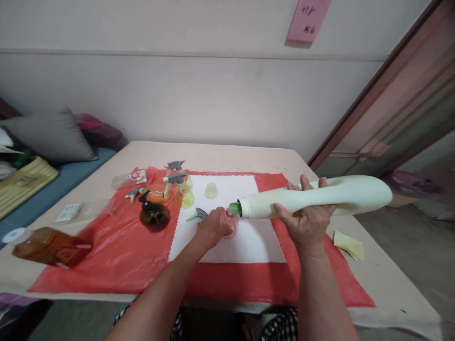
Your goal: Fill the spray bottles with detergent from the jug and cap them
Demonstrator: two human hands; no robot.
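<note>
i've got my right hand wrapped under the big pale green bottle, tipped flat with its spout at the mouth of the small pink bottle that my left hand grips on the white cloth, so filling looks underway, other spray bottles waiting.

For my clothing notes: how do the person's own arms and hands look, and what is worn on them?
Both forearms are bare from the bottom edge of the picture to the wrist; no sleeve shows. The left hand and the right hand wear no gloves. I can see no ring, watch or bracelet. Below the arms, black-and-white checked fabric shows, apparently the person's clothing.
</note>
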